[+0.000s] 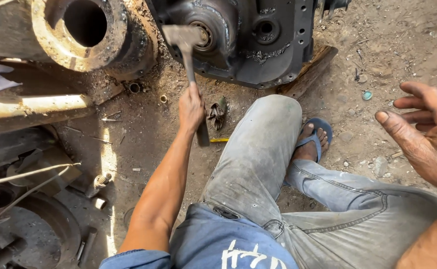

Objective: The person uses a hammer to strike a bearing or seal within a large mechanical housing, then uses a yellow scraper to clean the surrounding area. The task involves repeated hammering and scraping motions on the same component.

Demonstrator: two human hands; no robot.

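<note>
One hand swings, one hangs free over the dirt floor.
Left hand [191, 107], fingers wrapped round the worn steel hammer [187, 55], strikes at the black cast housing's bearing bore [206, 36] by the floor's far edge; right hand [422, 129], fingers spread, holds nothing. Next blow needs square aim.

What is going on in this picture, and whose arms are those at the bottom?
The camera sits on a person's head and looks down, so the arms are that person's own. They sit on dusty ground in grey trousers, with one foot in a blue sandal.

The left hand grips the handle of a hammer. The hammer's head is up by a big, black, greasy metal machine housing that has round holes in it.

The right hand is open and holds nothing; it is spread in the air at the side.

On the left lies a rusty thick pipe end with a wide hole. Around it are other old metal parts, a small crumpled rag, and a plank of wood under the housing.
</note>
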